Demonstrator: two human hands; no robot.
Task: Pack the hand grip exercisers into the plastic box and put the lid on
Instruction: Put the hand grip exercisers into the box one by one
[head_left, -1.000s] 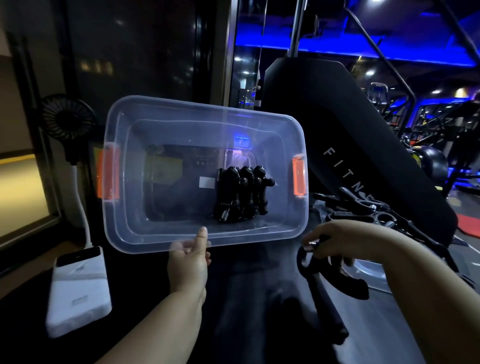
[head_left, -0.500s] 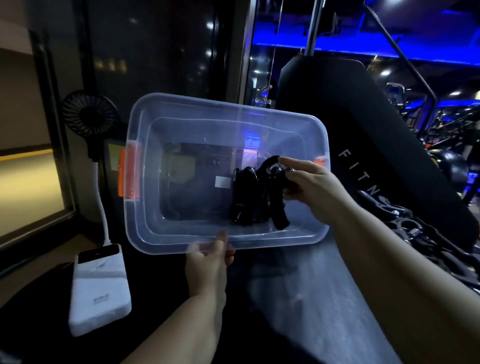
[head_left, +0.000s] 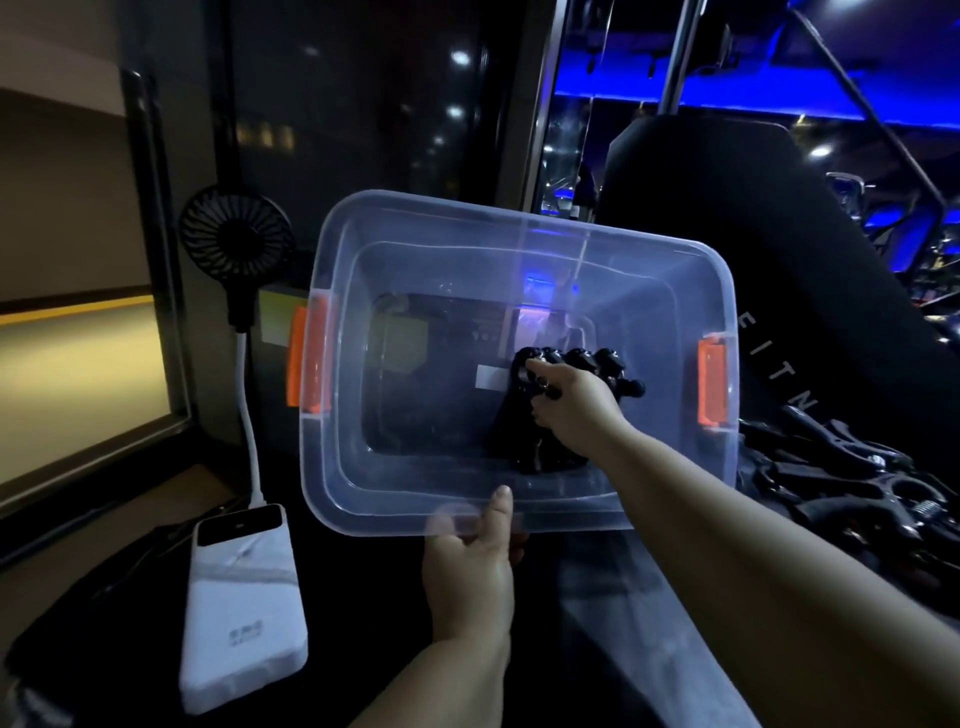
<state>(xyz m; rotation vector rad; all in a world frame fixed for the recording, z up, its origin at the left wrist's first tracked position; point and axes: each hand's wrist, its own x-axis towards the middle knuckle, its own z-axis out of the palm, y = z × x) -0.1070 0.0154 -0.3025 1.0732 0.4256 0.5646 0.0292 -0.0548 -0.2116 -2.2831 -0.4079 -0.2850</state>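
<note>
A clear plastic box (head_left: 363, 499) with orange side latches is tilted up toward me. My left hand (head_left: 470, 566) grips its near rim, thumb over the edge. Inside the box, low and right of centre, a row of black hand grip exercisers (head_left: 597, 364) stands side by side. My right hand (head_left: 571, 410) reaches into the box and is closed on one more black exerciser (head_left: 514, 431) at the left end of that row. A pile of further black exercisers (head_left: 841, 483) lies outside to the right. No lid can be made out.
A white power bank (head_left: 241, 603) lies on the dark surface at the lower left, cabled to a small black fan (head_left: 236, 239) on a white stem. A black padded gym machine (head_left: 779, 260) rises behind the box on the right.
My right hand picked an exerciser from the pile on the right, carried it into the box and now holds it down beside the row. The left hand kept hold of the box rim.
</note>
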